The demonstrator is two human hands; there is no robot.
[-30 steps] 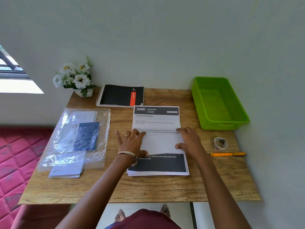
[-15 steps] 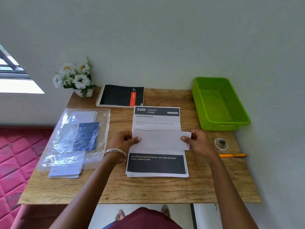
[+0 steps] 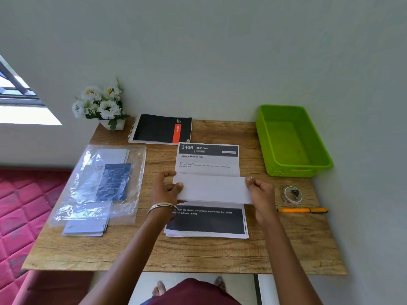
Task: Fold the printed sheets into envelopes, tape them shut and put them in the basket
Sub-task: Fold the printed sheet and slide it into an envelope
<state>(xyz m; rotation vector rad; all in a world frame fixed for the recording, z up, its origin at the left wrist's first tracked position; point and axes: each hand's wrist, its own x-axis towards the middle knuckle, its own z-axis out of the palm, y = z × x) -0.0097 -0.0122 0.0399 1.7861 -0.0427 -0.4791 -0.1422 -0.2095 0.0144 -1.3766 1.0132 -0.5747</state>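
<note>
Fingers of the left hand (image 3: pixel 164 190) and right hand (image 3: pixel 261 192) pinch the ends of a folded sheet (image 3: pixel 212 188) above the printed stack (image 3: pixel 207 221) on the bench (image 3: pixel 198 254). Green basket (image 3: pixel 308 167) sits empty at the right; a plastic bag (image 3: pixel 136 208) at the left holds blue and white papers (image 3: pixel 113 180).

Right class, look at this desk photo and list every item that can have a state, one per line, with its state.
Green plastic basket: empty, upright.
Folded white paper strip: held above the stack at both ends.
Stack of printed sheets: flat, unfolded.
Left hand: pinches the strip's left end.
Right hand: pinches the strip's right end.
Clear tape roll: lying on the table, untouched.
Orange pen: lying flat.
Black spiral notebook: closed.
</note>
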